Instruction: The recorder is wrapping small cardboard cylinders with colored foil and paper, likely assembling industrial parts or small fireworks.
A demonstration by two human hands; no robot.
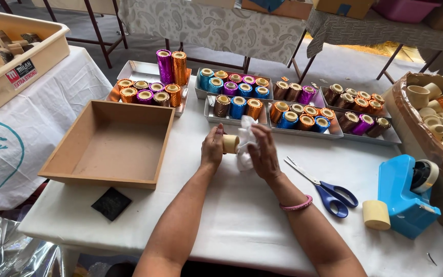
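The person holds a small plain cylinder (230, 144) between both hands, just above the middle of the white counter (232, 215). The left hand (212, 149) is closed around the left end of the cylinder, the fingers curled over it. The right hand (264, 154) presses a crumpled white sheet (245, 138) against the other end, the fingers bent around both the sheet and the cylinder.

The cylinder looks like a short tube of cardboard or light wood, so it is probably light and stiff, and it should not be squeezed very hard. A good place to take it seems to be at the two flat ends, as the hands do now, so the round side stays free. The sheet seems thin, soft and easy to tear or to slip.

Behind the hands stand metal trays (334, 134) with many similar cylinders wrapped in shiny foil (238, 106) of orange, blue, purple and brown. On the left lies an empty shallow brown box (67, 154), and in front of it a small black square (111, 203). On the right are blue-handled scissors (329, 191), a blue tape dispenser (406, 197) and one more bare cylinder (376, 214)
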